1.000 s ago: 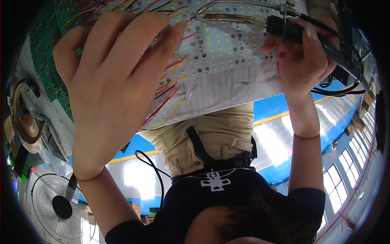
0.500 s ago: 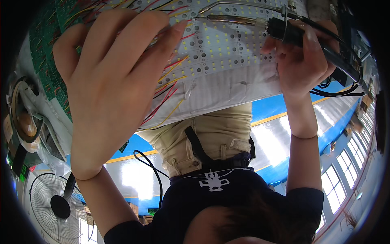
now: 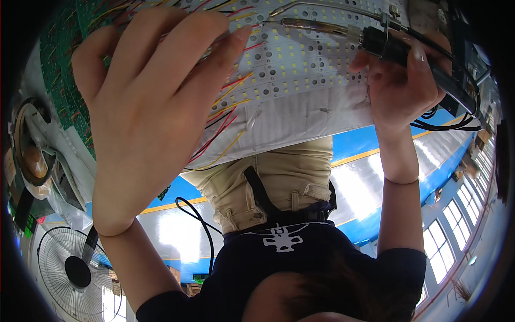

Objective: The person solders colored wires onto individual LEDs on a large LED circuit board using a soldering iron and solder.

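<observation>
A white LED panel (image 3: 300, 80), dotted with small yellow chips and holes, lies in front of me with red and yellow wires (image 3: 225, 115) running across it. My left hand (image 3: 145, 112) lies flat over the wires with its fingers stretched out, the fingertips close to the iron's tip. My right hand (image 3: 399, 88) grips a soldering iron (image 3: 343, 33) by its black handle. The metal tip points left and rests on the panel near my left fingertips. I cannot see whether anything is pinched under the left fingers.
Green circuit boards (image 3: 64, 59) lie at the upper left beside tape rolls (image 3: 29, 155). Black cables (image 3: 450, 115) trail off at the right. A floor fan (image 3: 72, 268) stands at the lower left on a blue floor (image 3: 370, 177). Below the panel are my tan trousers and dark shirt.
</observation>
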The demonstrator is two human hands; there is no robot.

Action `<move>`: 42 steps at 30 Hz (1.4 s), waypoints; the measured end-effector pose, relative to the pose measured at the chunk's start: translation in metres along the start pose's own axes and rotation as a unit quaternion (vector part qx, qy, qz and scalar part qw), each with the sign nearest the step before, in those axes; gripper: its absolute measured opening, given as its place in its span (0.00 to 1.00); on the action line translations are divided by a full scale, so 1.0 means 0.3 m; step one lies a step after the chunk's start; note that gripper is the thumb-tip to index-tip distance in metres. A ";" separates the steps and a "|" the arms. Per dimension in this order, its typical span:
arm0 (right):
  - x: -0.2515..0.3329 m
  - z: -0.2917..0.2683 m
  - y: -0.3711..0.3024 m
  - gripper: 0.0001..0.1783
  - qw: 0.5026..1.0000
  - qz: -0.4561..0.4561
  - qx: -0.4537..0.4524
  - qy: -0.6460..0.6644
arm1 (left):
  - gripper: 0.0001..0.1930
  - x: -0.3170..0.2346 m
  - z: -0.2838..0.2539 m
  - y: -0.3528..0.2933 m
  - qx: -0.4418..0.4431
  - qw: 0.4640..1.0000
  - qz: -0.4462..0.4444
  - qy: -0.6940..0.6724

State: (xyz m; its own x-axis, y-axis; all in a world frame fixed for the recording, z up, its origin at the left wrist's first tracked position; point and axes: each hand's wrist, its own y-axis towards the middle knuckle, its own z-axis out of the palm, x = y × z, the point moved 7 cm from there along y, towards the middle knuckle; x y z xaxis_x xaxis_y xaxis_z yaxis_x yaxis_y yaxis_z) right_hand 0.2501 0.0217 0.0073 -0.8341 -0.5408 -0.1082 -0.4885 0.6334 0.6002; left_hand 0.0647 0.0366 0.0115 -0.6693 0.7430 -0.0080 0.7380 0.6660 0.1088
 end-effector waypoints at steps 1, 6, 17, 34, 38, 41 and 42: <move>-0.002 0.004 -0.003 0.03 1.000 0.008 -0.015 0.023 | 0.15 0.000 0.004 -0.002 0.003 1.000 -0.002 0.000; -0.015 0.026 -0.042 0.03 0.987 0.094 -0.052 0.118 | 0.16 -0.001 0.013 -0.004 0.002 1.000 -0.001 0.004; 0.006 0.016 -0.064 0.13 0.994 -0.049 -0.100 -0.007 | 0.17 0.002 0.012 -0.007 0.003 1.000 -0.006 0.001; -0.027 0.034 -0.030 0.13 0.936 0.187 -0.068 0.291 | 0.16 0.001 0.009 -0.006 -0.001 1.000 -0.002 0.006; -0.074 0.072 -0.077 0.16 0.821 0.333 -0.109 0.451 | 0.16 0.001 0.010 -0.004 0.002 1.000 -0.003 0.004; -0.068 0.070 -0.075 0.14 0.837 0.297 -0.098 0.449 | 0.16 0.002 0.011 -0.006 0.001 1.000 -0.004 0.005; -0.083 0.074 -0.075 0.14 0.837 0.296 -0.098 0.450 | 0.16 0.002 0.010 -0.007 0.000 1.000 -0.005 0.005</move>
State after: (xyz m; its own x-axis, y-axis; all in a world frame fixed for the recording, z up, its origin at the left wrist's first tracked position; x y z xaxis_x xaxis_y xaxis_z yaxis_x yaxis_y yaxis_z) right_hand 0.2761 0.0331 -0.0210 -0.3423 -0.4181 0.8415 0.0671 0.8824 0.4657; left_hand 0.0630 0.0360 0.0083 -0.6768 0.7362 0.0014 0.7319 0.6727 0.1088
